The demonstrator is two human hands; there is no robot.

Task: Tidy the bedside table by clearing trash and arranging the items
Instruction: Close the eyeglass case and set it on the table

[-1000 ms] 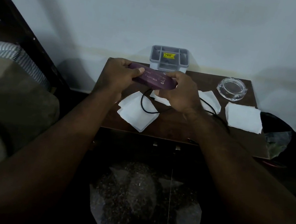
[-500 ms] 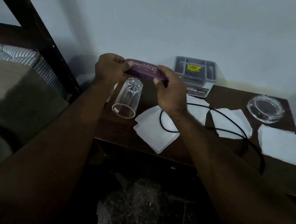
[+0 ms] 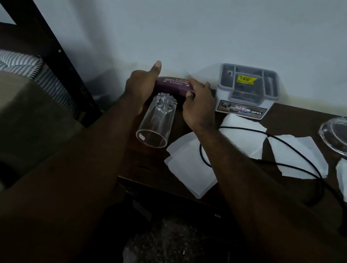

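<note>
A purple glasses case [image 3: 173,85] sits at the back left corner of the brown bedside table [image 3: 151,168], against the wall. My left hand [image 3: 141,83] grips its left end with the thumb raised, and my right hand [image 3: 199,103] holds its right end. Just in front of the case a clear drinking glass [image 3: 156,121] lies on its side, mouth toward me. Several white tissues [image 3: 192,168] lie scattered over the table, with a black cable [image 3: 296,149] looping over them.
A grey plastic organiser box [image 3: 248,90] stands against the wall right of the case. A clear glass ashtray [image 3: 345,136] sits at the back right. A dark bed frame [image 3: 45,49] and striped mattress [image 3: 9,64] are on the left. Speckled floor shows below the table.
Both hands have carried the purple case from the table's middle to the back left corner and lowered it behind the lying glass. The view has shifted left, bringing the glass into sight.
</note>
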